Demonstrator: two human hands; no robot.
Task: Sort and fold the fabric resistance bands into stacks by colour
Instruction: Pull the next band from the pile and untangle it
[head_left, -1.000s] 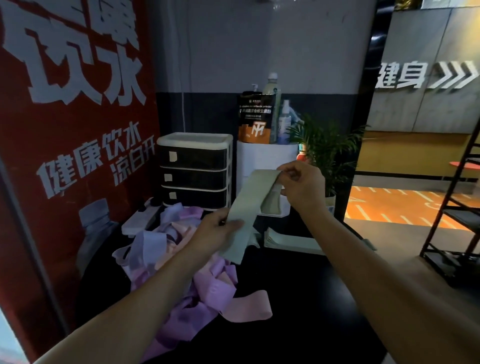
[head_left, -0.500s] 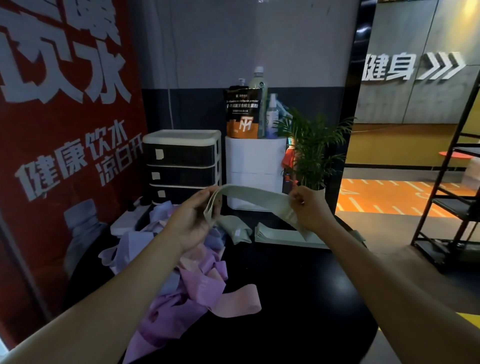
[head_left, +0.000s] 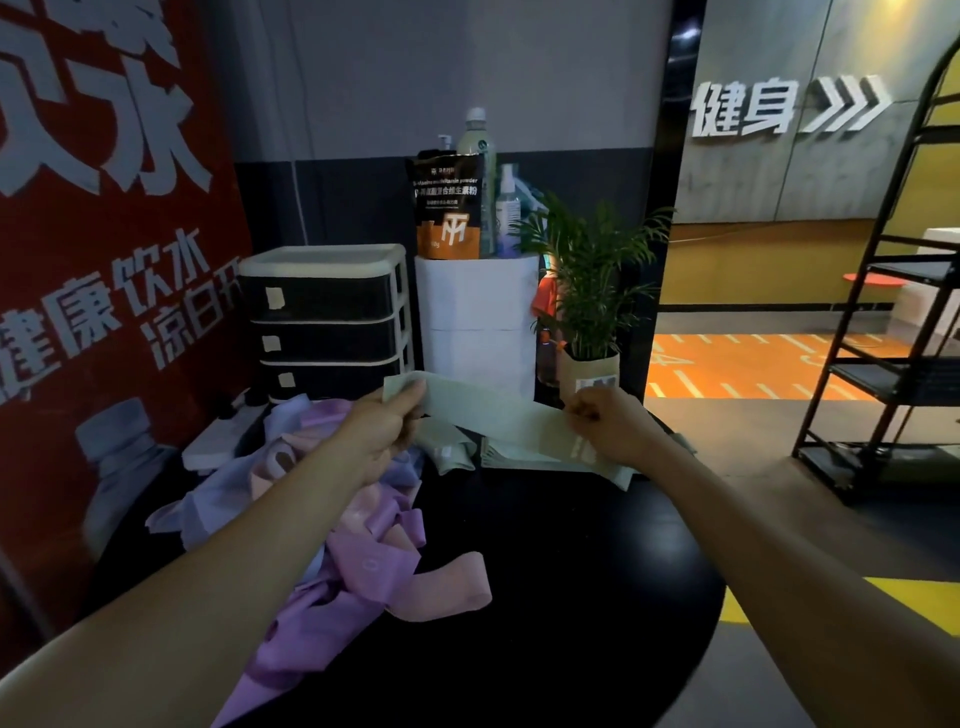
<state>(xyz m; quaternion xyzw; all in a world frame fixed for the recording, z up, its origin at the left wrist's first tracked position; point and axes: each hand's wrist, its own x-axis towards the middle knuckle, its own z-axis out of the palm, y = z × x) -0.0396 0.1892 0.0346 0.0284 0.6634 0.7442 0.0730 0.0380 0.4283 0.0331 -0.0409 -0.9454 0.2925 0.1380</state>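
Head view looks down over a round black worktop (head_left: 545, 597) with a smooth, dull surface. Both hands hold a pale green band (head_left: 498, 410) stretched flat between them above the far edge of the worktop: the left hand (head_left: 382, 431) pinches its upper left end between thumb and curled fingers (head_left: 410, 395), and the right hand (head_left: 618, 426) pinches its lower right end, where a small white label shows. The band is a broad, soft woven strip that slopes down toward the right.

Just under it lies a stack of folded green bands (head_left: 524, 457), flat and rectangular with layered edges, and beside that a loose green band (head_left: 449, 452) lies crumpled. To the left sprawls a tangled pile of bands (head_left: 332, 545) in lilac, purple and pink, limp loops overlapping, one pink loop trailing toward the middle of the worktop.

At the back stands a drawer unit (head_left: 327, 322) with a cream frame and three dark drawers, each with a pale label; what they contain cannot be seen. Beside it a white cylindrical stand (head_left: 475, 322) carries a black and orange pouch (head_left: 449, 208) and bottles (head_left: 478, 150). A potted palm (head_left: 592, 291) sits to the right in a tan wrap.
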